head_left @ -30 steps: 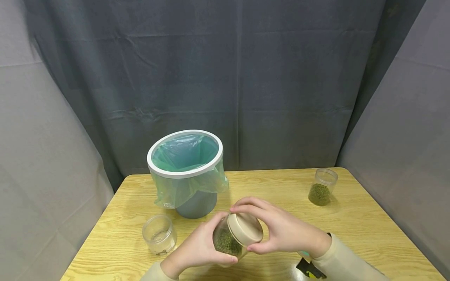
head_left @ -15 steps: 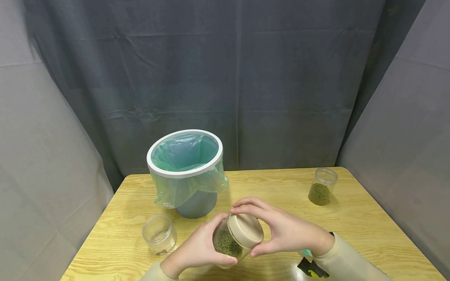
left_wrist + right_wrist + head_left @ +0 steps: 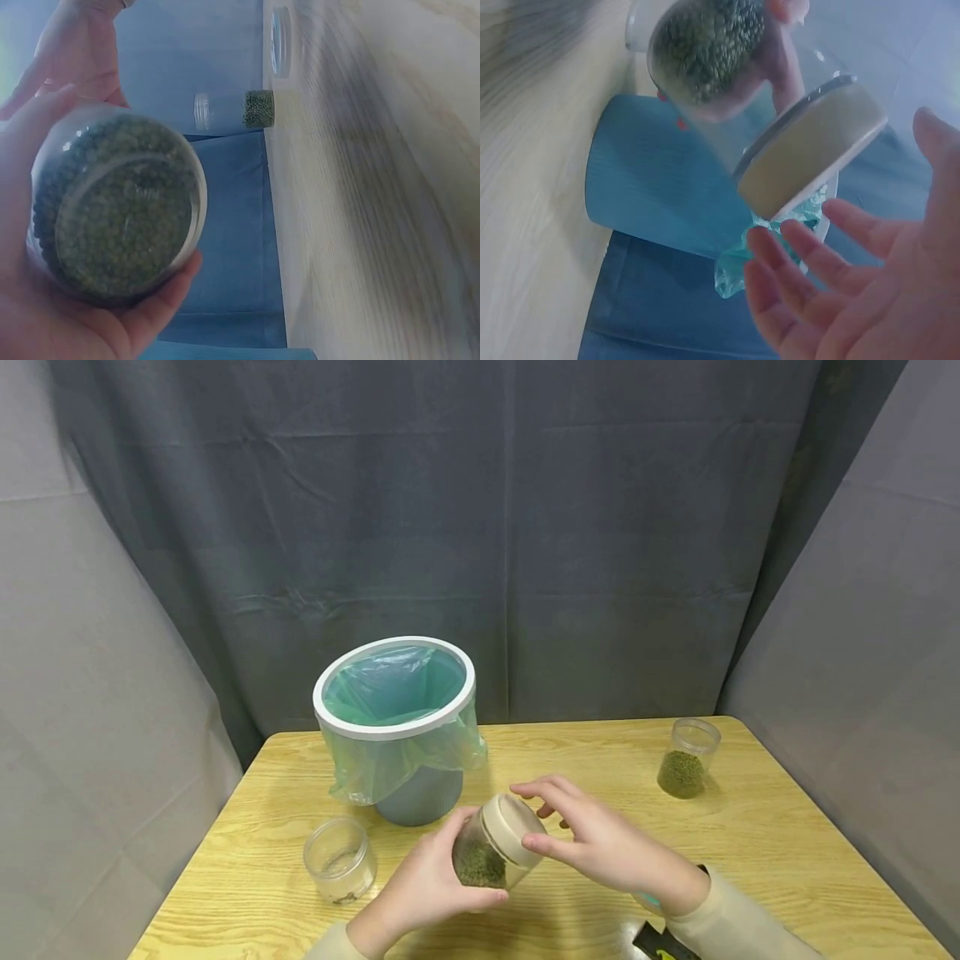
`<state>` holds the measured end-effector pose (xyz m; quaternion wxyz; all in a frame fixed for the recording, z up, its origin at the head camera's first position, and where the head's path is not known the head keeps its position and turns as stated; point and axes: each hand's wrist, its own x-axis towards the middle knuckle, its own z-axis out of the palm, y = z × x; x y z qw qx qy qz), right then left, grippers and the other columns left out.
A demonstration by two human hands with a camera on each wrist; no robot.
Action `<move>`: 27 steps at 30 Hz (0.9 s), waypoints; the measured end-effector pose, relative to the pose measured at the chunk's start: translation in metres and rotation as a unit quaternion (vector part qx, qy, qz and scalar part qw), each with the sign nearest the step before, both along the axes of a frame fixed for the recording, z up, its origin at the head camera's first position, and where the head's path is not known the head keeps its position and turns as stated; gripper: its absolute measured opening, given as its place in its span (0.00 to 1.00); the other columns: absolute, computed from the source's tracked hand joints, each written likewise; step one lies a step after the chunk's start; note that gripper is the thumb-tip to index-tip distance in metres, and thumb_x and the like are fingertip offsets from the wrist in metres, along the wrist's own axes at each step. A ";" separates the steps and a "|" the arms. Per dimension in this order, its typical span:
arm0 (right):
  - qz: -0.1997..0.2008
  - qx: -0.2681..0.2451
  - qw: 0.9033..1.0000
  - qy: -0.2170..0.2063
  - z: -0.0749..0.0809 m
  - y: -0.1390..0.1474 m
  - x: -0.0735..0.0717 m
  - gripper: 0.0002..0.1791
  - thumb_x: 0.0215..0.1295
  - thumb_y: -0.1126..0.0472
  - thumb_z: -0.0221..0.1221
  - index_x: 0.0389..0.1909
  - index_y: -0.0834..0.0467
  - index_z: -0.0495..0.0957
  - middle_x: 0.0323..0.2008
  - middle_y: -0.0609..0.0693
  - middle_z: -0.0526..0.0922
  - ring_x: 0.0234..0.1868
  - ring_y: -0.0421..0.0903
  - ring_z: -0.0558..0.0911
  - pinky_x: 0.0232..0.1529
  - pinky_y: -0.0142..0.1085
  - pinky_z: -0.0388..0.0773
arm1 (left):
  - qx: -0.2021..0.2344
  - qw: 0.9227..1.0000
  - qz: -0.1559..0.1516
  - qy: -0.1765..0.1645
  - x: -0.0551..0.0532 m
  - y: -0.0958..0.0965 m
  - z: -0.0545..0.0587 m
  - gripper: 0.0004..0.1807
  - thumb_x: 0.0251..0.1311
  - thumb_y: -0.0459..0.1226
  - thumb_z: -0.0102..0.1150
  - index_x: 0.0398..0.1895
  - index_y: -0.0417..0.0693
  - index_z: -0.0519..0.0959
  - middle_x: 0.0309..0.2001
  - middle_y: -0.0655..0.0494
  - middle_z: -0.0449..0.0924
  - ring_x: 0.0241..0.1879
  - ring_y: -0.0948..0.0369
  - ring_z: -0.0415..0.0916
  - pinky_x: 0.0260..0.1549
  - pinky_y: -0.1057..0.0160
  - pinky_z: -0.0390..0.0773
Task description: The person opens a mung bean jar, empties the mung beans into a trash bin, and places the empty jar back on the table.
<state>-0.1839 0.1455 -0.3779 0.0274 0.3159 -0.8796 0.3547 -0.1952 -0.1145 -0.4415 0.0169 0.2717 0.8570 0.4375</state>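
Observation:
A clear jar [image 3: 480, 863] part filled with small green beans is tilted over the table, gripped in my left hand [image 3: 420, 885]. A beige lid [image 3: 517, 828] caps it, facing up and right. In the left wrist view the bean-filled jar bottom [image 3: 124, 225] faces the camera. My right hand [image 3: 600, 843] is spread beside the lid, fingers loosely bent and holding nothing. In the right wrist view the fingers stand apart from the lid [image 3: 814, 146]; whether the thumb touches it is unclear in the head view.
A bin [image 3: 420, 797] with a white rim and green liner stands behind the hands. Left of them is an open clear jar [image 3: 341, 868]. Another clear jar [image 3: 682, 772] of green beans stands at the back right. A flat round clear object [image 3: 280, 43] lies near the right wrist.
My right hand has let go of the lid and its fingers have spread. The jar, still in my left hand, has shifted slightly up and left.

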 end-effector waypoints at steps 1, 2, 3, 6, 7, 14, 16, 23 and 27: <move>-0.004 -0.001 1.000 -0.001 -0.001 -0.001 0.000 0.29 0.74 0.44 0.60 0.71 0.49 0.71 0.61 0.47 0.77 0.54 0.47 0.81 0.45 0.37 0.81 | -0.005 1.000 0.007 0.008 -0.001 0.000 -0.001 0.49 0.43 0.54 0.83 0.69 0.69 0.66 0.53 0.67 0.82 0.47 0.66 0.80 0.46 0.62 0.79; -0.007 -0.002 1.000 0.000 -0.002 -0.003 0.000 0.29 0.74 0.44 0.60 0.71 0.50 0.70 0.60 0.48 0.77 0.52 0.47 0.81 0.43 0.36 0.80 | -0.008 1.000 0.012 0.011 -0.001 0.001 -0.001 0.49 0.43 0.54 0.83 0.69 0.70 0.65 0.54 0.67 0.81 0.47 0.66 0.80 0.46 0.61 0.79; -0.010 -0.002 1.000 -0.002 -0.002 -0.003 0.000 0.30 0.74 0.44 0.60 0.71 0.51 0.70 0.60 0.48 0.77 0.52 0.47 0.81 0.42 0.36 0.80 | -0.012 1.000 0.016 0.019 -0.002 0.001 -0.002 0.49 0.42 0.54 0.83 0.69 0.70 0.65 0.54 0.67 0.81 0.48 0.66 0.80 0.47 0.61 0.79; -0.017 0.000 1.000 -0.006 -0.006 -0.005 0.000 0.33 0.72 0.43 0.61 0.72 0.53 0.69 0.59 0.50 0.78 0.49 0.45 0.81 0.40 0.34 0.79 | -0.021 0.999 0.017 0.034 -0.003 0.003 -0.004 0.50 0.42 0.54 0.84 0.69 0.70 0.65 0.54 0.67 0.81 0.49 0.66 0.80 0.47 0.61 0.80; -0.020 0.003 1.000 -0.009 -0.007 -0.006 0.000 0.34 0.72 0.42 0.62 0.73 0.53 0.68 0.59 0.50 0.77 0.48 0.44 0.81 0.39 0.34 0.79 | -0.023 0.999 0.016 0.038 -0.003 0.003 -0.004 0.50 0.41 0.53 0.84 0.69 0.70 0.65 0.54 0.67 0.81 0.49 0.66 0.80 0.47 0.61 0.80; -0.036 0.012 0.999 -0.017 -0.017 -0.008 0.001 0.39 0.67 0.37 0.64 0.73 0.49 0.67 0.57 0.47 0.75 0.45 0.40 0.78 0.35 0.30 0.76 | -0.039 0.999 0.006 0.038 -0.001 0.003 -0.006 0.50 0.42 0.55 0.83 0.70 0.67 0.65 0.54 0.66 0.81 0.49 0.67 0.79 0.49 0.60 0.81; -0.033 0.010 0.999 -0.011 -0.019 -0.008 0.001 0.38 0.67 0.37 0.64 0.73 0.48 0.67 0.56 0.45 0.75 0.45 0.40 0.77 0.36 0.30 0.76 | -0.043 0.998 0.002 0.036 -0.001 0.003 -0.005 0.50 0.43 0.56 0.82 0.70 0.67 0.65 0.54 0.66 0.81 0.50 0.67 0.79 0.50 0.60 0.81; 0.007 0.001 0.999 0.040 -0.024 -0.004 0.001 0.35 0.68 0.40 0.65 0.72 0.45 0.68 0.58 0.43 0.74 0.49 0.40 0.76 0.44 0.35 0.80 | -0.045 0.999 -0.019 0.007 0.000 -0.002 -0.006 0.49 0.43 0.60 0.81 0.70 0.66 0.66 0.54 0.67 0.81 0.50 0.68 0.79 0.51 0.60 0.80; 0.041 -0.006 0.997 0.067 -0.025 -0.001 0.001 0.36 0.67 0.44 0.68 0.73 0.43 0.67 0.63 0.42 0.71 0.55 0.39 0.77 0.52 0.38 0.81 | -0.043 0.998 -0.035 -0.012 0.000 -0.004 -0.004 0.50 0.43 0.60 0.81 0.70 0.63 0.66 0.54 0.65 0.81 0.49 0.68 0.79 0.48 0.62 0.80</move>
